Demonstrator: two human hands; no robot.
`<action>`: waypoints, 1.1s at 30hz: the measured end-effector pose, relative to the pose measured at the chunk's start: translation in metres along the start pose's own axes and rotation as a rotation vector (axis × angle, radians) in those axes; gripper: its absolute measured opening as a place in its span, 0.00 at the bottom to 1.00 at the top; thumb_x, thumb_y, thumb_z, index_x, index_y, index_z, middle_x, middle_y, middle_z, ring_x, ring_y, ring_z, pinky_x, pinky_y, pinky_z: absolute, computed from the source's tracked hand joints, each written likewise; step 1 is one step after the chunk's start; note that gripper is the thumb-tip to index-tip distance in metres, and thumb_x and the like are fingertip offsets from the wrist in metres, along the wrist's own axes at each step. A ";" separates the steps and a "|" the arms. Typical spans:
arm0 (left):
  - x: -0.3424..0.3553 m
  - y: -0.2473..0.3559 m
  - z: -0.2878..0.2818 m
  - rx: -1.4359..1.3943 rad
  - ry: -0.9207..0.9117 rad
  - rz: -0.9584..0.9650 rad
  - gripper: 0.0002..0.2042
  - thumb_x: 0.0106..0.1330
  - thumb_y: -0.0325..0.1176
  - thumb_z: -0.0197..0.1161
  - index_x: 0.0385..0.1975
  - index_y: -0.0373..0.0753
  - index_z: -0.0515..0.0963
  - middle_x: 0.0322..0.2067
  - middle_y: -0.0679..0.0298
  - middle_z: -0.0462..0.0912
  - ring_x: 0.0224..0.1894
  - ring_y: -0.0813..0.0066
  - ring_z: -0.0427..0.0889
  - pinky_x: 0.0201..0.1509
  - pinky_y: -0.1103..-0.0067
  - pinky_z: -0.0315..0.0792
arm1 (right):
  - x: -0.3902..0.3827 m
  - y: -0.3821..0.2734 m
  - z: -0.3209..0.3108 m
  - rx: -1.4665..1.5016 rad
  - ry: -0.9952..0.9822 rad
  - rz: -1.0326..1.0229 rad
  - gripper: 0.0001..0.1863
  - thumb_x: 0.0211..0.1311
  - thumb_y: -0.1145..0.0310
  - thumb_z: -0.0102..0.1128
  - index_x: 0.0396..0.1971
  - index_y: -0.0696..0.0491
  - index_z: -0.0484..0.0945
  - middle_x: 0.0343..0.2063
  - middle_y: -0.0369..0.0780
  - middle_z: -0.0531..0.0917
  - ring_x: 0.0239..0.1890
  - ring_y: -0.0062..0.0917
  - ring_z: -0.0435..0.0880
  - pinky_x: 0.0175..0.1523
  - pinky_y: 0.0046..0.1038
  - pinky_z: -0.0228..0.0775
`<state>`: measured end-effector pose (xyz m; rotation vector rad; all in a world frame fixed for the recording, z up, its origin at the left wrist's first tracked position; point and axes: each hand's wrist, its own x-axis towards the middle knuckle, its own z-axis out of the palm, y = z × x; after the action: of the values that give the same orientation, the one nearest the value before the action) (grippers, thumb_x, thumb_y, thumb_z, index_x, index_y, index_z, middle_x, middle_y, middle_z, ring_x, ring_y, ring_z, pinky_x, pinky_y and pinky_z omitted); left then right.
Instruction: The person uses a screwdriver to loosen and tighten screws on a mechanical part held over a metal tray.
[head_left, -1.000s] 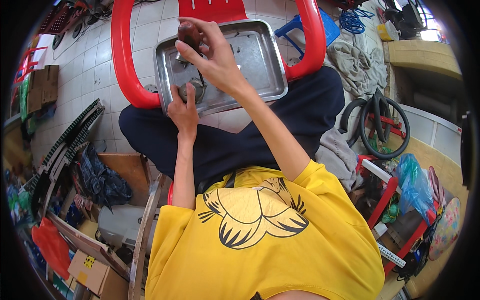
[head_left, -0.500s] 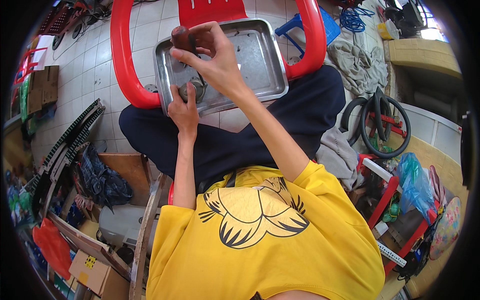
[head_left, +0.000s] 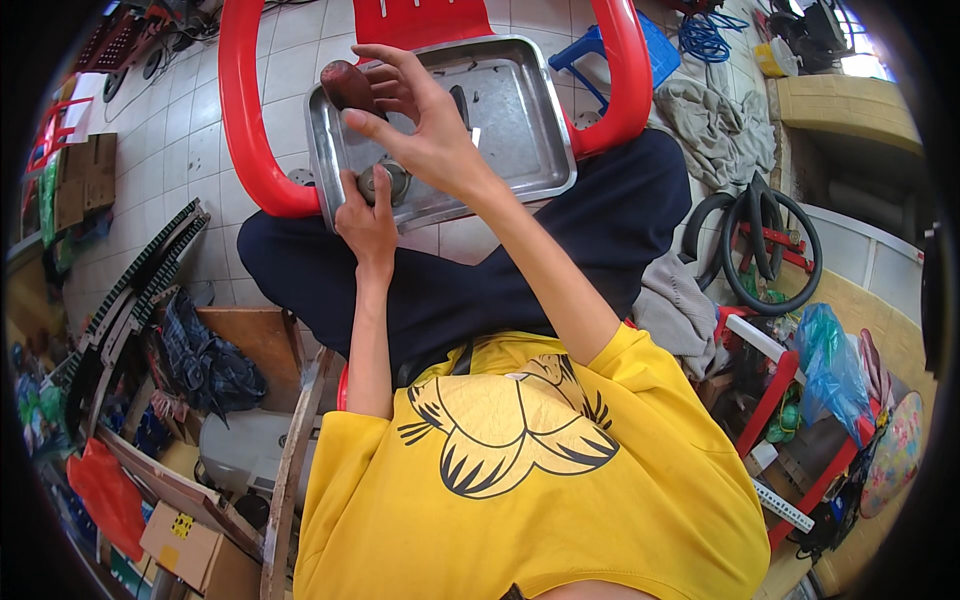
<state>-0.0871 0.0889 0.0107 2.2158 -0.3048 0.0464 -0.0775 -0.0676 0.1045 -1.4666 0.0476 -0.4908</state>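
Note:
My left hand [head_left: 368,225] is closed around a round grey metal part [head_left: 397,183], holding it at the near left of a shallow metal tray [head_left: 566,165]. My right hand [head_left: 425,130] is above that part, loosely around the dark red-brown handle [head_left: 347,86] of what looks like a screwdriver. Its index finger is stretched out and lifted off, while other fingers touch the handle's side. The handle leans to the left; its lower end and shaft are hidden behind the right hand. A slim black piece [head_left: 459,103] and small dark bits lie in the tray.
The tray rests on a red plastic chair [head_left: 243,120] in front of my knees. Beyond its right armrest is a blue stool [head_left: 655,55]. Grey cloth [head_left: 715,125] and black tubes [head_left: 790,290] lie to the right. On the left are a cardboard box [head_left: 180,545] and wooden boards.
The right hand has loosened and spread its fingers, with the index finger raised. The handle has tipped further left and down. My left hand and the metal part stay in place.

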 end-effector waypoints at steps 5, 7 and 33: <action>0.000 -0.004 0.000 0.010 -0.001 -0.006 0.23 0.76 0.53 0.56 0.41 0.34 0.74 0.21 0.44 0.79 0.30 0.39 0.83 0.32 0.59 0.70 | -0.003 -0.004 0.000 -0.093 0.004 -0.039 0.34 0.56 0.66 0.79 0.60 0.55 0.71 0.48 0.42 0.85 0.54 0.27 0.85 0.61 0.31 0.77; 0.000 -0.002 0.001 -0.006 0.014 -0.011 0.22 0.76 0.53 0.56 0.41 0.34 0.74 0.21 0.44 0.78 0.29 0.39 0.83 0.32 0.60 0.70 | -0.003 0.000 -0.002 -0.079 0.009 -0.013 0.34 0.56 0.65 0.80 0.59 0.55 0.72 0.46 0.42 0.85 0.54 0.27 0.85 0.62 0.31 0.77; 0.002 -0.005 0.001 -0.056 0.036 -0.020 0.21 0.76 0.51 0.58 0.39 0.34 0.74 0.22 0.46 0.78 0.29 0.40 0.81 0.33 0.61 0.70 | -0.008 0.006 0.002 0.076 -0.008 0.082 0.21 0.59 0.69 0.77 0.49 0.55 0.76 0.48 0.37 0.84 0.50 0.24 0.86 0.64 0.31 0.72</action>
<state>-0.0845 0.0905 0.0066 2.1596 -0.2608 0.0656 -0.0824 -0.0628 0.0967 -1.3864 0.0820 -0.4157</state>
